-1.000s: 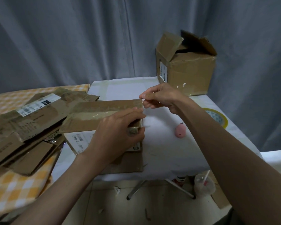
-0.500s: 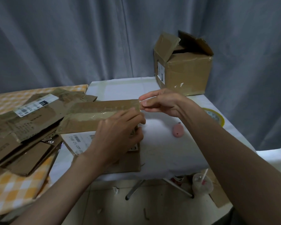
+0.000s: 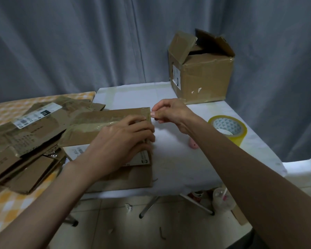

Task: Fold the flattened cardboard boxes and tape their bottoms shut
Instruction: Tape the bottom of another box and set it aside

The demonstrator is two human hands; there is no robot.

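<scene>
Far left: pile of flattened boxes (image 3: 25, 141) on the yellow checked cloth (image 3: 11, 209), topmost one carrying a white barcode label (image 3: 37, 115). Just right of the pile, the flattened cardboard box (image 3: 104, 126) you're working on lies on the white table (image 3: 178, 162), its left end overlapping the pile, old glossy tape across its upper face. Your left hand (image 3: 122, 142) sits on the box's right end, fingers curled over that edge and gripping it. Your right hand (image 3: 171, 112) is at the box's top right corner, thumb and forefinger pinching the corner edge; can't tell whether that's loose tape or cardboard. Right of the hands: small pink object (image 3: 193, 143) on the table, partly hidden behind your right forearm. Then the yellow tape roll (image 3: 228, 128) near the table's right edge. Back right corner: assembled cardboard box (image 3: 205, 78), top flaps up, standing against the grey curtain (image 3: 79, 42).
</scene>
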